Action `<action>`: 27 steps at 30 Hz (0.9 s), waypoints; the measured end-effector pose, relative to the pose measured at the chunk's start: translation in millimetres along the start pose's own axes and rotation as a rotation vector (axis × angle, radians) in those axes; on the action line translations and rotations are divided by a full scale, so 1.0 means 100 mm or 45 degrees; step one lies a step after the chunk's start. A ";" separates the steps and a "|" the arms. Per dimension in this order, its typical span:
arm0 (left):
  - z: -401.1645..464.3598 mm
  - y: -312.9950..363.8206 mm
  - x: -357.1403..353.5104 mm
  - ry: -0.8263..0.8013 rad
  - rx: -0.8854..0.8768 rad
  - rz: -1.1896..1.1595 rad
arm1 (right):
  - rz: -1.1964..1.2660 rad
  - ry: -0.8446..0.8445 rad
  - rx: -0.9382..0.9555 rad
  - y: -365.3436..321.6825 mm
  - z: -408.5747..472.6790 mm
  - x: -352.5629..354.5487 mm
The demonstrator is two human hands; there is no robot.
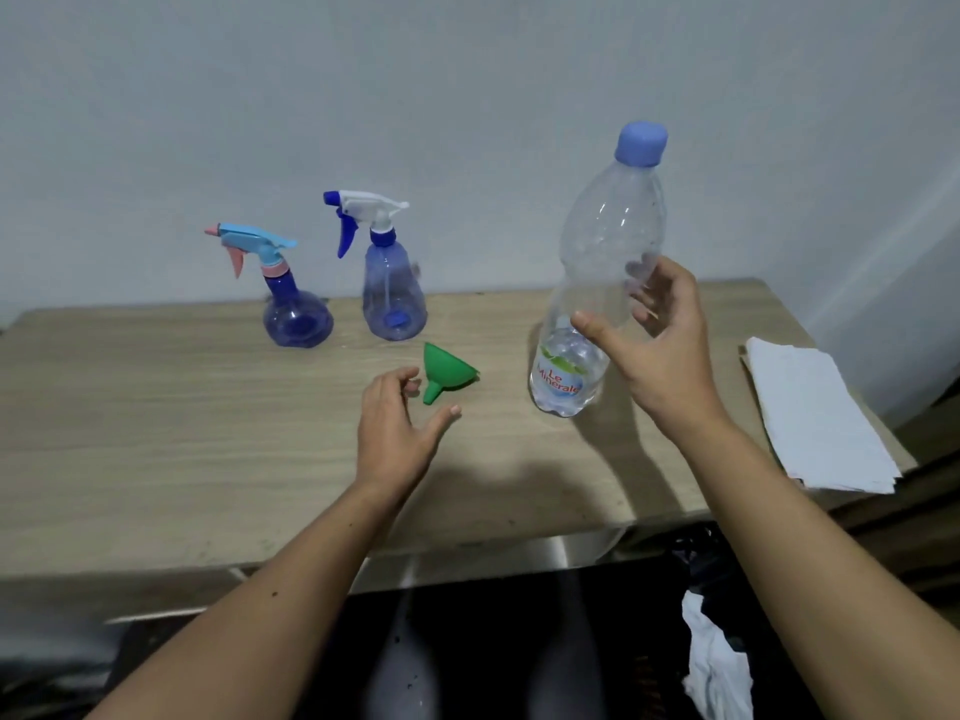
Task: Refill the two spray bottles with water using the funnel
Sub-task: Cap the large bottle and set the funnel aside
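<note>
Head view: both bare arms reach out over the wooden tabletop point(156, 433). The left hand point(395, 433) hovers just short of the green funnel point(444, 374), fingers point(402, 379) spread and loosely curved, holding nothing; the funnel lies on its side, spout toward that hand. The right hand point(660, 340) is beside the tall water bottle point(602, 262), thumb in front of it, fingers apart behind its right side; whether they touch the plastic, I cannot tell. The bottle stands capped in blue, tilted slightly, with water only near its base. Further back, near the wall, stand the two spray bottles: the round one with the light-blue-and-pink trigger point(291, 304) on the left, the taller one with the white-and-blue trigger point(389, 283) just beside it. A stack of white paper point(821, 418) sits at the right edge.
</note>
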State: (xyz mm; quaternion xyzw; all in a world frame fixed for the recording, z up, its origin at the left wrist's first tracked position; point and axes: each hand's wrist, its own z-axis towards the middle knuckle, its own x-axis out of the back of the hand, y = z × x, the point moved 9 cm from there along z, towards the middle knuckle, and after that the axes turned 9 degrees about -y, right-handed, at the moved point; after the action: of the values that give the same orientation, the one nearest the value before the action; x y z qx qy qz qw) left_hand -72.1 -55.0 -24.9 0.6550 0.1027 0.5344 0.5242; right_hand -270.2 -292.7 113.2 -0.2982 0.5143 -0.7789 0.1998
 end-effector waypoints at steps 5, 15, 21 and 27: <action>0.11 -0.10 -0.04 0.013 0.024 0.037 | 0.052 -0.032 -0.117 0.48 -0.16 -0.19; 0.18 -0.10 -0.04 0.042 -0.028 0.118 | -0.043 0.041 -0.118 0.65 -0.14 -0.35; 0.12 -0.11 0.04 0.084 0.012 -0.195 | -0.016 0.047 -0.127 0.63 -0.15 -0.36; 0.15 -0.15 -0.01 0.017 0.044 -0.537 | -0.011 0.056 -0.129 0.61 -0.18 -0.36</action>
State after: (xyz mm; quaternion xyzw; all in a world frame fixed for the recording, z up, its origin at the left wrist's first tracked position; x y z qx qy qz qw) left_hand -54.3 -57.8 -35.3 0.6243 0.2500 0.4152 0.6127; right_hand -254.9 -282.0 42.1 -0.2929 0.5559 -0.7592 0.1695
